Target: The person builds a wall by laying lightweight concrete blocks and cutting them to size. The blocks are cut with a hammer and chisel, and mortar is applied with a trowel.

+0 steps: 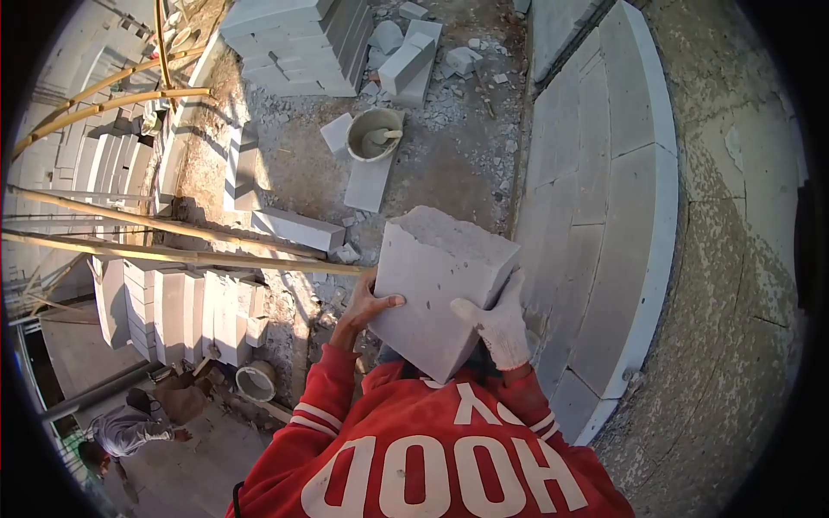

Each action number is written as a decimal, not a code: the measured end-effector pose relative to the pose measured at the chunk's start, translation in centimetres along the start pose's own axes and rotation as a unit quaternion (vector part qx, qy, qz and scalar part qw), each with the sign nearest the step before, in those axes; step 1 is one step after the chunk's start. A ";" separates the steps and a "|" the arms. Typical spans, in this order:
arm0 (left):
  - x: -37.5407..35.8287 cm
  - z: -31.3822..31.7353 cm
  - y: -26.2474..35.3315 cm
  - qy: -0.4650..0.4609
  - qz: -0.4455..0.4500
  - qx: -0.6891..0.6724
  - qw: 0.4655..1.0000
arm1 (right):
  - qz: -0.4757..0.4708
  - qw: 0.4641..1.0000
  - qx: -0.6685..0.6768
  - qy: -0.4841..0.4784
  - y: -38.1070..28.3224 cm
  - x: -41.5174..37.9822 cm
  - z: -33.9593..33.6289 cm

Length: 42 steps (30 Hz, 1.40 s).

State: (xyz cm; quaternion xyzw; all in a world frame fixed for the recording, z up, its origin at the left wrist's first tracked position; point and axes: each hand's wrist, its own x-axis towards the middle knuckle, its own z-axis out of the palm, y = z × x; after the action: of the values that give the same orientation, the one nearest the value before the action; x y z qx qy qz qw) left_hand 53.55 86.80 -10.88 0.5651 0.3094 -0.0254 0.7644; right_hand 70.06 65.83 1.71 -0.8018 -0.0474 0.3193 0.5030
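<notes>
I hold a grey aerated concrete block (436,289) in both hands, tilted, in front of my chest and red hoodie (432,457). My left hand (367,306) is bare and grips the block's left face, thumb lying across it. My right hand (499,324) wears a white glove and supports the block's lower right edge. The rough broken top of the block faces up.
A curved wall of laid blocks (604,216) runs along the right. Ahead stand a mortar bucket with a trowel (374,134), a block stack (294,43) and loose blocks (298,229). Bamboo scaffold poles (173,250) cross the left; far below, another person (125,432) bends near a bucket (256,380).
</notes>
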 end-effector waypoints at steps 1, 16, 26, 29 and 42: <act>1.9 0.0 0.5 0.010 0.030 0.011 0.999 | -0.011 0.996 0.084 -0.023 1.0 2.6 -0.2; 40.3 12.1 1.2 0.138 -0.014 0.382 0.914 | 0.136 0.977 0.143 0.083 11.5 51.6 2.8; 72.9 7.6 -16.6 0.300 0.154 0.598 0.727 | 0.335 0.911 0.092 0.222 22.1 79.4 10.7; 81.0 2.3 -15.3 0.233 0.116 0.562 0.785 | 0.289 0.945 0.153 0.011 25.0 85.9 9.3; 100.8 -7.9 -18.8 0.124 0.195 0.630 0.742 | -0.116 0.900 -0.409 0.094 44.3 115.9 6.1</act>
State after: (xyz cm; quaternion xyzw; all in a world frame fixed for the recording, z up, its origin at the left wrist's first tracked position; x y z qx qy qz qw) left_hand 124.10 118.37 -78.72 0.9639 0.1979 0.0056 0.1779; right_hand 147.53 94.97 -90.95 -0.9521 -0.2188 0.1344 0.1659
